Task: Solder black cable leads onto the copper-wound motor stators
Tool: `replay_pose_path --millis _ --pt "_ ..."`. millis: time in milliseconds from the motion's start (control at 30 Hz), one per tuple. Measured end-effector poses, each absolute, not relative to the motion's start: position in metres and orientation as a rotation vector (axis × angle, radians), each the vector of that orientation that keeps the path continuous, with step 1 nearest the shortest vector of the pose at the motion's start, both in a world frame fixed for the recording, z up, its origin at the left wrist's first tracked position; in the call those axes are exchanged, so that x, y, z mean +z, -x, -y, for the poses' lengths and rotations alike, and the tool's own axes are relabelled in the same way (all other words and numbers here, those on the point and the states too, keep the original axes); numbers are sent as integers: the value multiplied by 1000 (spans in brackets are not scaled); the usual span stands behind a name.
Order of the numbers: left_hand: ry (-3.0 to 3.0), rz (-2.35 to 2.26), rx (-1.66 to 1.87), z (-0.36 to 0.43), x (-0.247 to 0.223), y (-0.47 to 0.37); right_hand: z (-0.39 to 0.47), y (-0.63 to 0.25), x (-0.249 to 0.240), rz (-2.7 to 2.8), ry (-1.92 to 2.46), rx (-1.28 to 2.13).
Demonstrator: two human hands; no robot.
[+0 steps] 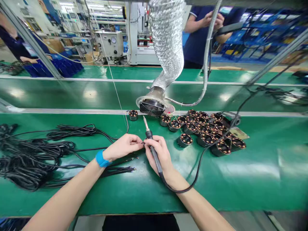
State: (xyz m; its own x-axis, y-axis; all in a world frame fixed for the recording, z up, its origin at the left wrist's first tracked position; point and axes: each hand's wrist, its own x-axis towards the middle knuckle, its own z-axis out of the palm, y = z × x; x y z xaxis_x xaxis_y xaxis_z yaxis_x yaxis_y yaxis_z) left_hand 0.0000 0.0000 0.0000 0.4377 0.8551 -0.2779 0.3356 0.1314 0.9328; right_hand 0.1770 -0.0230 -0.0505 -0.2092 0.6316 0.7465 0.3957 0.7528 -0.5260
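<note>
Hands at centre of frame, above green matted worktop (240, 179). Right hand (160, 154) closed around black-handled soldering iron (151, 144), metal tip pointing up and away toward upper centre, black cord trailing off the wrist and looping right. Left hand (124, 146), blue wristband at the wrist, pinched narrow on thin black wire ends (141, 143), fingertips meeting those of the right hand just beside the iron's shaft. Loose bundle of black cables (36, 157) at left of frame, several leads running toward the hands. Cluster of round motor stators with copper windings (207, 134) at centre right; one single stator (133, 115) apart at upper centre. Round extraction fan on silver flexible duct (154, 106) directly behind the iron tip.

Risks, as judged: fingertips of both hands very near the heated shaft, so burn contact likely on any slip. Iron cord draped past the stator cluster; a tug could drag or topple units. Loose leads under the forearms liable to snag and pull the pinched wire out of position.

Second person in dark blue top at upper right, hands raised, well apart from this station.

Brands, labels, writing: none legible; a gauge-fronted grey cabinet (109, 43) at upper left too small to read.
</note>
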Motion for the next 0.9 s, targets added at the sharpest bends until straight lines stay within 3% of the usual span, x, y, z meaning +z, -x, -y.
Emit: replay_pose_path --millis 900 --pt "-1273 -1062 536 -2 -4 3 26 -181 -54 1889 823 333"
